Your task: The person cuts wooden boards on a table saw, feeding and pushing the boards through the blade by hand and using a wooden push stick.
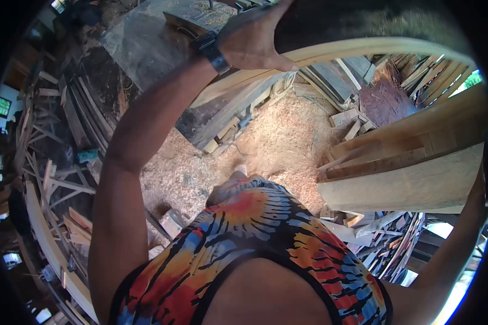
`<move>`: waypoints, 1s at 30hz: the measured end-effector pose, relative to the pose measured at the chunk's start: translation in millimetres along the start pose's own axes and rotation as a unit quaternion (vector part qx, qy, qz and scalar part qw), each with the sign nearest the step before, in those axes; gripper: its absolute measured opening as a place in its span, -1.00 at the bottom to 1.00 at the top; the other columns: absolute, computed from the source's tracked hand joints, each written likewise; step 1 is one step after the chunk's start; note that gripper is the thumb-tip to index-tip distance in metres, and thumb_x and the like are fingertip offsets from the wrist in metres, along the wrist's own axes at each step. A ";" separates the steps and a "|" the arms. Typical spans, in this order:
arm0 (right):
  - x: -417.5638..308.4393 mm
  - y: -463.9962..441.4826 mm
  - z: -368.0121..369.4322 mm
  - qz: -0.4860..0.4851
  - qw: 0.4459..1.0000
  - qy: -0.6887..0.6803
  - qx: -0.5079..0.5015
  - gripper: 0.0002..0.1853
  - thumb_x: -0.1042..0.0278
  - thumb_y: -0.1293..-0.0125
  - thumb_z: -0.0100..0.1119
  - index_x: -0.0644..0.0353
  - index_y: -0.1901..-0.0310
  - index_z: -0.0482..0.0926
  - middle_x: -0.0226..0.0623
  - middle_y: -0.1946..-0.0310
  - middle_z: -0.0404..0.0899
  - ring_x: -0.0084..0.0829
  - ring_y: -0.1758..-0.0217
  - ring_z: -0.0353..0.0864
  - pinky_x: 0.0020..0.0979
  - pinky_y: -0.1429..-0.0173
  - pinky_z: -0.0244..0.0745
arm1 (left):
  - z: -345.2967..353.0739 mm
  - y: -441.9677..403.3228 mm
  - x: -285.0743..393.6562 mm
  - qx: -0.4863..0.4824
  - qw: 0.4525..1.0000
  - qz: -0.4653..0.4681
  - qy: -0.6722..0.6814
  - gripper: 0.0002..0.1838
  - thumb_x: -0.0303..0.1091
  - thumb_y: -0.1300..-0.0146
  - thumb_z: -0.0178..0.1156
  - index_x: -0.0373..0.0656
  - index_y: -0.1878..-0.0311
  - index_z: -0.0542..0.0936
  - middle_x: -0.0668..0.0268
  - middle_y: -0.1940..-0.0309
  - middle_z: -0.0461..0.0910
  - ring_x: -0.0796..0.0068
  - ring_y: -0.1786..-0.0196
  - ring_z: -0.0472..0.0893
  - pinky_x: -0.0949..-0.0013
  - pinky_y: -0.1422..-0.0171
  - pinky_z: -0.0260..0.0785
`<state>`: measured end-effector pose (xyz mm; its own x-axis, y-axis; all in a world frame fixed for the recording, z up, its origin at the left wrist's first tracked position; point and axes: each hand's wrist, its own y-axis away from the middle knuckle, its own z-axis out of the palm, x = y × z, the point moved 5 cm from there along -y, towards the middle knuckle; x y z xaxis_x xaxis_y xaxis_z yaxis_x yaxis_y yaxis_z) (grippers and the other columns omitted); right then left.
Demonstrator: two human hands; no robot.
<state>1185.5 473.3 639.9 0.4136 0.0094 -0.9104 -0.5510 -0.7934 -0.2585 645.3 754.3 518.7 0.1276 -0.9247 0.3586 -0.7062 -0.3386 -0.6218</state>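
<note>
The left hand [250, 42] spreads against the plank [358, 47] stretching off to its right, seemingly steadying it, though how firmly, and what the out-of-view right hand does, I cannot tell; shifting it would call for two-handed support.

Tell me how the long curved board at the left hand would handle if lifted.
The curved board is probably stiff: its long bow shows no sag. It looks fairly heavy, being long and broad. Lifted only by the left hand, it might swing or twist, since much of it reaches well past that hand.
</note>
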 end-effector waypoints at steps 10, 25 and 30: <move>-53.6 -73.1 388.7 -0.069 0.919 0.159 -0.355 -0.11 -0.43 -0.38 -0.17 0.26 -0.41 0.26 0.02 -0.37 0.33 -0.16 -0.43 0.32 -0.07 -0.51 0.15 | -73.2 28.0 -17.7 0.350 0.894 -0.070 0.269 -0.23 -0.38 -0.02 0.39 -0.38 -0.32 0.32 0.09 0.01 0.59 0.24 0.03 0.64 0.24 -0.11 0.51; 256.0 226.9 238.5 0.266 0.912 -0.267 -0.162 -0.19 -0.16 -0.41 0.03 0.40 -0.41 0.19 -0.04 -0.30 0.36 -0.25 -0.37 0.35 -0.27 -0.40 0.27 | 104.5 202.1 -83.0 0.458 0.616 -0.224 0.600 -0.15 0.09 -0.16 0.22 -0.18 -0.43 0.22 0.06 -0.29 0.39 0.06 -0.30 0.41 -0.07 -0.36 0.29; 254.5 259.9 173.8 0.283 0.944 -0.141 -0.091 -0.19 -0.12 -0.37 0.08 0.48 -0.37 0.22 -0.01 -0.18 0.47 -0.25 -0.29 0.42 -0.33 -0.38 0.26 | 203.3 221.5 -76.1 0.454 0.553 -0.262 0.647 -0.17 0.11 -0.13 0.27 -0.17 -0.38 0.30 0.09 -0.28 0.41 0.05 -0.27 0.45 -0.11 -0.32 0.34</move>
<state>1021.6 375.3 284.8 -0.1342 -0.3067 -0.9423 -0.4818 -0.8107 0.3325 620.7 714.3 212.1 -0.8715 0.0426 0.4885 -0.0925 -0.9926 -0.0784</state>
